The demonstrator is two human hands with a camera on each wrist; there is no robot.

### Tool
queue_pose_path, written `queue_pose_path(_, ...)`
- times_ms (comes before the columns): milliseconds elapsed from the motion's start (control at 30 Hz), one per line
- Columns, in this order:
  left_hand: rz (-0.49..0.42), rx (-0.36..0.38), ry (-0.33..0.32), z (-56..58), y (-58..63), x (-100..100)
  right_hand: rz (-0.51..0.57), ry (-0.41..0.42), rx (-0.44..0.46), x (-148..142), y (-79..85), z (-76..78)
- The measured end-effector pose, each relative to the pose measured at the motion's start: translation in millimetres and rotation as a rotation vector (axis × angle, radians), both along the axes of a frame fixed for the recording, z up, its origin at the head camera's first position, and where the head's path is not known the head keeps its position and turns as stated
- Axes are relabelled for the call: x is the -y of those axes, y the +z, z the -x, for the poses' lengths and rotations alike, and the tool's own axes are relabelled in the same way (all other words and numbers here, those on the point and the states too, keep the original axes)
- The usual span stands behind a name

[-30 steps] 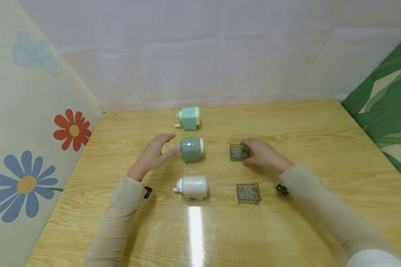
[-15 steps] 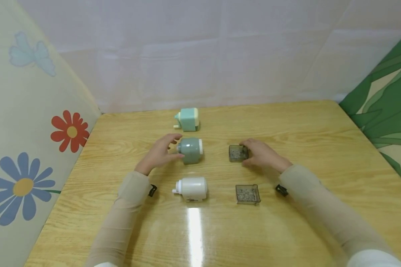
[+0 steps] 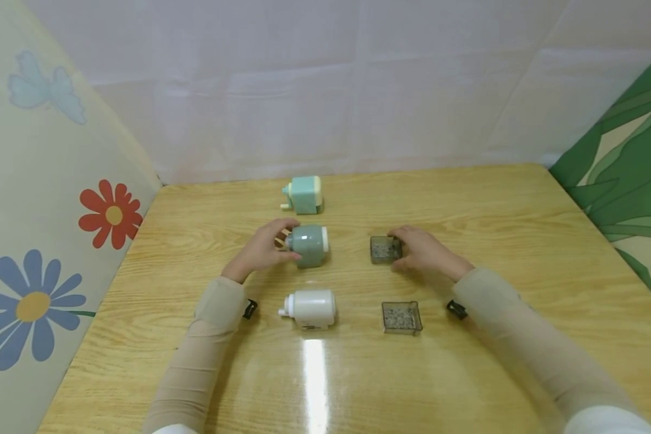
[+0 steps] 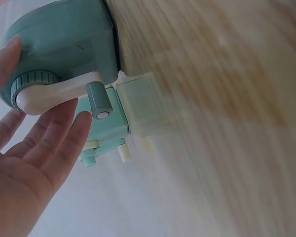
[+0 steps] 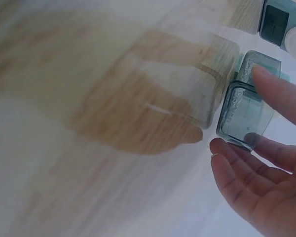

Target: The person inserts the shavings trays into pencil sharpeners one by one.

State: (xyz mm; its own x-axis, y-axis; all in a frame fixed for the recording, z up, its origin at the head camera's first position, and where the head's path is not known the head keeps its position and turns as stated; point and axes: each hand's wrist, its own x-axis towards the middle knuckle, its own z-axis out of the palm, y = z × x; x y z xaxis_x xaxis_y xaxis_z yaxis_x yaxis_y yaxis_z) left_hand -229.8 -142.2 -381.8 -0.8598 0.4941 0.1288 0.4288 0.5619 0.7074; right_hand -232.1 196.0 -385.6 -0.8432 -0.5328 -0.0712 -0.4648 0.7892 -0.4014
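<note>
My left hand point(image 3: 264, 246) grips a dark green pencil sharpener point(image 3: 308, 246) from its crank end, thumb on the near side and fingers on the far side. In the left wrist view its cream crank arm point(image 4: 54, 94) crosses in front of the fingers. To the right, my right hand point(image 3: 424, 252) pinches a smoky clear shavings drawer point(image 3: 384, 249) between thumb and fingers at its right end. Dark shavings lie inside it. The right wrist view shows the thumb and fingertips at the drawer's clear walls point(image 5: 244, 118). The drawer sits apart from the sharpener.
A mint and cream pencil sharpener point(image 3: 305, 194) stands behind the dark green one. Nearer me lies a white pencil sharpener point(image 3: 312, 307), with a second shavings drawer point(image 3: 401, 317) to its right. Painted panels flank the wooden table point(image 3: 466, 205), and pale cloth hangs behind.
My left hand has moved right and closed round the dark green sharpener's crank end. The right hand keeps its pinch on the drawer, nearly still.
</note>
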Motion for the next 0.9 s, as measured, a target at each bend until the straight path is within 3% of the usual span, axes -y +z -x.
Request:
queue_pose_path(233, -0.032, 0.036, 0.009, -0.5, -0.1, 0, 0.009, 0.012, -0.012, 5, 1.4, 0.2)
queue_pose_path(900, -0.041, 0.054, 0.013, -0.6, -0.2, -1, -0.004, 0.052, 0.001, 19, 1.6, 4.9)
